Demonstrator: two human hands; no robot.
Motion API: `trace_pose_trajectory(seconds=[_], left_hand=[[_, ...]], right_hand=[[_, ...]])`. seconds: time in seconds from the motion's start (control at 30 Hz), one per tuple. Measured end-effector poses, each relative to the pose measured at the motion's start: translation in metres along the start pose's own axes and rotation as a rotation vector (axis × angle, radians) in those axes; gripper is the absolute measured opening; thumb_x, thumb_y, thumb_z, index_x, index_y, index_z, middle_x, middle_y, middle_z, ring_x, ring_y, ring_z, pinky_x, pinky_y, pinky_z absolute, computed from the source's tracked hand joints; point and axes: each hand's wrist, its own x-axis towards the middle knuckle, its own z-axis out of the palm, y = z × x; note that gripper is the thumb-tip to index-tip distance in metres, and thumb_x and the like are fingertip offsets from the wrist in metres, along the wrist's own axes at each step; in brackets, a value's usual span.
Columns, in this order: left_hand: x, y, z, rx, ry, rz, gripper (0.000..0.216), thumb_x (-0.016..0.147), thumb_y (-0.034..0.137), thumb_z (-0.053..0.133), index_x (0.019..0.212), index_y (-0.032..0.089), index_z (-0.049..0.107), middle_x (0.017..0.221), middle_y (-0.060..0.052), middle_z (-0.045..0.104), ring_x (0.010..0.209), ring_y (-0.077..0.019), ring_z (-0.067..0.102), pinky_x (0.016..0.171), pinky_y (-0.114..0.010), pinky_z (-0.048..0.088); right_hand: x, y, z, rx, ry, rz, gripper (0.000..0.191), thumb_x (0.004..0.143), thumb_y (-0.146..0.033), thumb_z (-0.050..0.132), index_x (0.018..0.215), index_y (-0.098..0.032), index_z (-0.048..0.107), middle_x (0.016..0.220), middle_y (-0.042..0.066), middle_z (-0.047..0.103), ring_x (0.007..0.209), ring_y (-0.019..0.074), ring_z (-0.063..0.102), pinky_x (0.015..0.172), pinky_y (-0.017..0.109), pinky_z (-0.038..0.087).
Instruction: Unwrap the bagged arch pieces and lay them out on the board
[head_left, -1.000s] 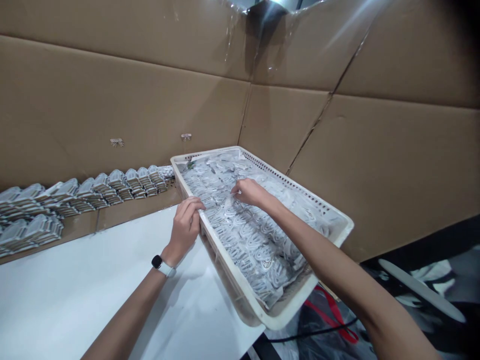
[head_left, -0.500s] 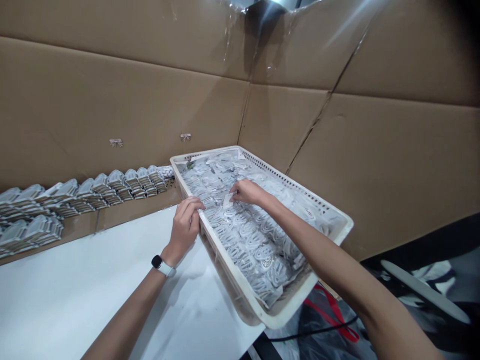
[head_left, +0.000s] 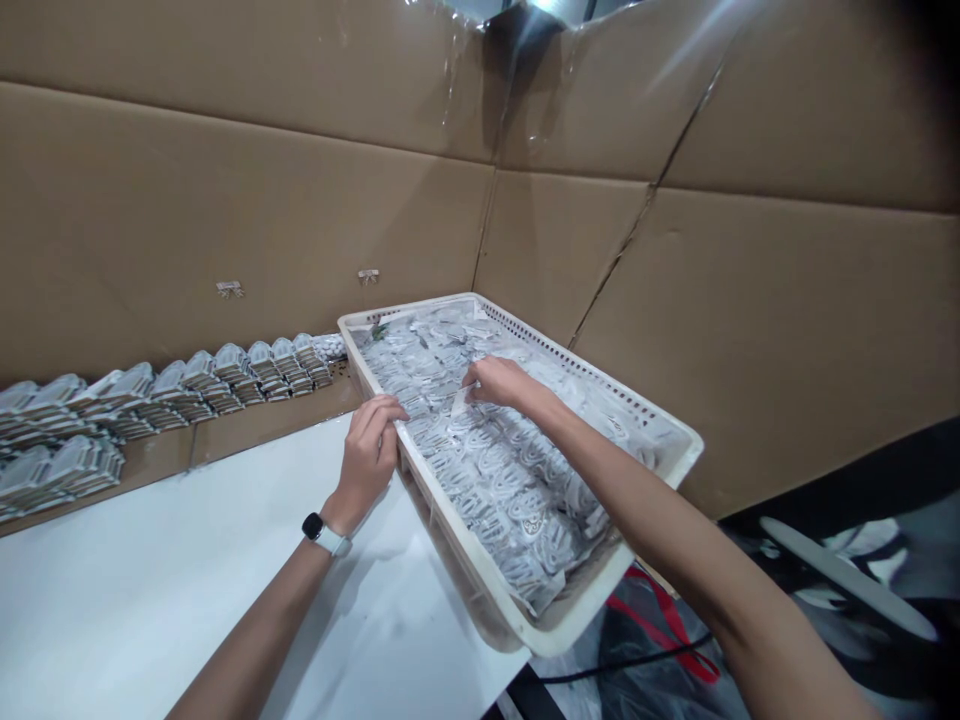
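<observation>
A white plastic basket (head_left: 495,600) lies at a slant across the table corner, filled with rows of small clear packets (head_left: 495,470) that hold white, curved pieces. My left hand (head_left: 369,440), a watch on its wrist, is closed over the basket's near left rim. Reaching in from the right, my right hand (head_left: 496,383) is over the middle of the basket. Its thumb and fingers pinch a small white packet (head_left: 460,402) by its edge, just above the others. What is printed on or inside this packet is too small to tell.
Stacks of white-topped card pieces (head_left: 202,385) line the back left of the white table (head_left: 187,570). Tall cardboard walls (head_left: 247,200) enclose the back and right. Beyond the table's right corner are a red strap (head_left: 664,610) and a black cable (head_left: 622,667).
My right hand has shifted very slightly right, and the pinched white packet has turned a little in its fingers. My left hand stays on the rim.
</observation>
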Motion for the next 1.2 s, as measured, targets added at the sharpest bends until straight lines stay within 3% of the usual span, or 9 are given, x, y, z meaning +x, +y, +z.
trace_pose_trajectory(seconds=[0.27, 0.43, 0.63, 1.2], left_hand=[[-0.0006, 0.0004, -0.0013, -0.002, -0.008, -0.01, 0.027, 0.108, 0.014, 0.039, 0.105, 0.022, 0.065, 0.114, -0.009, 0.07, 0.123, -0.024, 0.063, 0.11, -0.046, 0.048], [-0.0012, 0.0001, -0.0005, 0.004, -0.01, -0.015, 0.027, 0.108, 0.015, 0.039, 0.105, 0.022, 0.065, 0.114, -0.009, 0.071, 0.123, -0.0244, 0.064, 0.11, -0.047, 0.048], [-0.0009, -0.0003, -0.0002, 0.007, -0.012, -0.024, 0.027, 0.107, 0.015, 0.039, 0.105, 0.022, 0.065, 0.114, -0.009, 0.071, 0.123, -0.0246, 0.064, 0.11, -0.047, 0.048], [-0.0011, -0.0006, -0.001, 0.0, -0.012, -0.014, 0.027, 0.106, 0.011, 0.04, 0.106, 0.022, 0.065, 0.115, -0.009, 0.07, 0.124, -0.0239, 0.063, 0.111, -0.046, 0.047]], right_hand=[[-0.0019, -0.0043, -0.0013, 0.018, -0.022, -0.031, 0.019, 0.09, -0.034, 0.078, 0.107, -0.032, 0.086, 0.109, 0.001, 0.083, 0.107, 0.0227, 0.074, 0.075, 0.024, 0.046], [-0.0058, -0.0048, -0.0079, -0.012, -0.017, 0.016, 0.021, 0.087, -0.026, 0.078, 0.106, -0.029, 0.086, 0.11, 0.006, 0.083, 0.108, 0.0268, 0.074, 0.074, 0.026, 0.045], [-0.0046, -0.0067, -0.0057, 0.005, -0.027, -0.011, 0.02, 0.088, -0.032, 0.079, 0.107, -0.032, 0.086, 0.11, 0.003, 0.083, 0.108, 0.0254, 0.074, 0.075, 0.025, 0.046], [-0.0027, -0.0041, -0.0017, -0.001, -0.011, -0.007, 0.023, 0.087, -0.026, 0.078, 0.107, -0.032, 0.086, 0.114, 0.004, 0.083, 0.109, 0.0267, 0.074, 0.075, 0.026, 0.046]])
